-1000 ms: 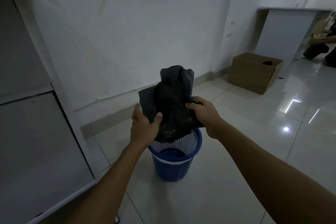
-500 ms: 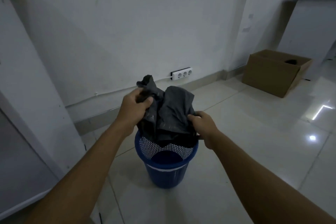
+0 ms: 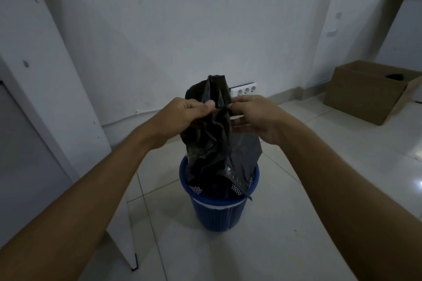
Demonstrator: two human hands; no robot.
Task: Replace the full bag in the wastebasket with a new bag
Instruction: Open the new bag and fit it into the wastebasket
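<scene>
A blue mesh wastebasket stands on the tiled floor in front of me. A crumpled black plastic bag hangs above it, its lower end dipping inside the rim. My left hand pinches the bag's upper left side between thumb and fingers. My right hand grips the bag's upper right edge close beside the left. The bag's top sticks up above both hands. The inside of the basket is mostly hidden by the bag.
A white cabinet panel stands at the left, close to the basket. A socket strip is on the wall behind. An open cardboard box sits on the floor at the right.
Both hands have risen and come together near the bag's top, so the bag now hangs longer over the basket. The view has tilted down and moved closer.
</scene>
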